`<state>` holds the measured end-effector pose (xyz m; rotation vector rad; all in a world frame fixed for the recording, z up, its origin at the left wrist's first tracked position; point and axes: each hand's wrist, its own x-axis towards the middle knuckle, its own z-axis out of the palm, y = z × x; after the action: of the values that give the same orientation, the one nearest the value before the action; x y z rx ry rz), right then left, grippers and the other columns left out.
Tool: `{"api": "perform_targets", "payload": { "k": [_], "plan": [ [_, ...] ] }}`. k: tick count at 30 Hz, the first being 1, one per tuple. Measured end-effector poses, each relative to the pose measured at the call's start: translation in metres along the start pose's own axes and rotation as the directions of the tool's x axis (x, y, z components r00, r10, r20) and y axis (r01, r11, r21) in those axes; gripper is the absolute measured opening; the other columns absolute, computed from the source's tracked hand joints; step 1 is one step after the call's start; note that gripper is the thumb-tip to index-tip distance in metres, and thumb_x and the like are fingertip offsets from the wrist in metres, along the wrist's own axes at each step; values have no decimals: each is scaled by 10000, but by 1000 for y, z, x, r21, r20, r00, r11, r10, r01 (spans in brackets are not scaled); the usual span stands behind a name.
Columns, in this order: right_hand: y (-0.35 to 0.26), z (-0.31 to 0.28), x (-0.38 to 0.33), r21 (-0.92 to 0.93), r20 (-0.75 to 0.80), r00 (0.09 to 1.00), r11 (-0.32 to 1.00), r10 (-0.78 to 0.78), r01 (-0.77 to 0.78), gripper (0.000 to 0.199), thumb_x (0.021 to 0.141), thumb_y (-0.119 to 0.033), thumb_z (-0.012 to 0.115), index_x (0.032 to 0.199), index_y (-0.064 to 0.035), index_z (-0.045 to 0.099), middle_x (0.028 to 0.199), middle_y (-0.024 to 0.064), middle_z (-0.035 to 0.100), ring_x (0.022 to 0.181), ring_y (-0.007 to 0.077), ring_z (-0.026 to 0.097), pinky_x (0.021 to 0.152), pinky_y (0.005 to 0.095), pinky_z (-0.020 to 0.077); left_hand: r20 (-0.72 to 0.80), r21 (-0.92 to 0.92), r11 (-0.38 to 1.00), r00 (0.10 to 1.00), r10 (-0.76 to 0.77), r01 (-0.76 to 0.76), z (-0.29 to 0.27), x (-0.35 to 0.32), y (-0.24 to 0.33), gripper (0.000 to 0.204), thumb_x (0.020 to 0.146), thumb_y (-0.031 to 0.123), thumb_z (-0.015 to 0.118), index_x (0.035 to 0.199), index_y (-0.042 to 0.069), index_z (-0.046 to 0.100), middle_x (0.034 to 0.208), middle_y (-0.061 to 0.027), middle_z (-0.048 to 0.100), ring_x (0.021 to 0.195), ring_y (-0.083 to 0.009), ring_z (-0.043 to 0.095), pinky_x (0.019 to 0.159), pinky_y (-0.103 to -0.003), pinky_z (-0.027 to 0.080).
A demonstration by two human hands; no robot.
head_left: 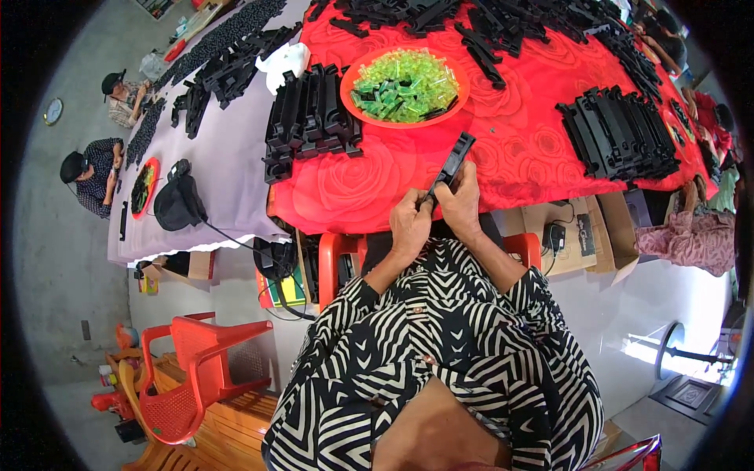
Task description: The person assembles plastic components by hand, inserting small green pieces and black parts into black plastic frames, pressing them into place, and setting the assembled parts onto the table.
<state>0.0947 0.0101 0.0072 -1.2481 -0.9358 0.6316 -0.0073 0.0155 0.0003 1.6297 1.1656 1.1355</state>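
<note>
A long black plastic part (454, 159) is held tilted over the table's near edge, its far end pointing up and to the right. My left hand (411, 223) is closed around its lower end, fingers pinched together. Higher up, my right hand (460, 202) grips the same part with the thumb pressed on it. Just beyond stands a red bowl (348, 96) with small clear yellow-green pieces and some darker ones. Left of the bowl, several similar black parts (308, 118) are stacked in a row. Whatever small piece might sit under my fingertips is hidden.
A red rose-patterned cloth (345, 184) covers my table. More black parts (620, 133) are lined up at the right, with loose heaps at the back. A second table with a pale cloth (236, 165) holds a black cap-like item (179, 198). Other people sit left and right. Red chair (192, 377) behind left.
</note>
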Motion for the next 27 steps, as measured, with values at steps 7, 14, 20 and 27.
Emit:
{"api": "perform_targets", "payload": {
  "k": [7, 14, 20, 27],
  "plan": [
    [16, -1, 5, -93, 38, 995, 992, 90, -86, 229, 680, 31, 525, 866, -25, 404, 752, 21, 488, 674, 93, 461, 594, 235, 400, 51, 52, 993, 993, -110, 107, 0, 5, -15, 90, 784, 63, 556, 786, -27, 564, 584, -52, 496, 566, -102, 446, 520, -277, 381],
    [5, -6, 6, -304, 85, 990, 949, 110, -79, 276, 659, -12, 570, 880, -8, 407, 746, 50, 529, 690, 116, 506, 613, 260, 426, 62, 97, 992, 994, -90, 84, 0, 4, -19, 136, 791, 103, 554, 787, -33, 556, 595, -92, 520, 570, -134, 475, 529, -295, 386],
    [0, -5, 2, -302, 85, 987, 948, 135, -104, 302, 663, -34, 572, 909, 12, 403, 769, 85, 547, 732, 147, 533, 643, 291, 441, 85, 96, 989, 989, -121, 113, -1, 2, -17, 142, 787, 100, 558, 789, -41, 555, 602, -108, 531, 570, -144, 490, 533, -301, 393],
    [3, -8, 1, -232, 90, 990, 969, 105, -81, 322, 666, -10, 559, 939, 5, 388, 802, 68, 522, 739, 145, 517, 663, 285, 434, 112, 110, 982, 980, -165, 153, -1, 5, -15, 170, 755, 115, 559, 847, -27, 579, 649, -183, 580, 609, -295, 575, 557, -369, 417]
  ]
}}
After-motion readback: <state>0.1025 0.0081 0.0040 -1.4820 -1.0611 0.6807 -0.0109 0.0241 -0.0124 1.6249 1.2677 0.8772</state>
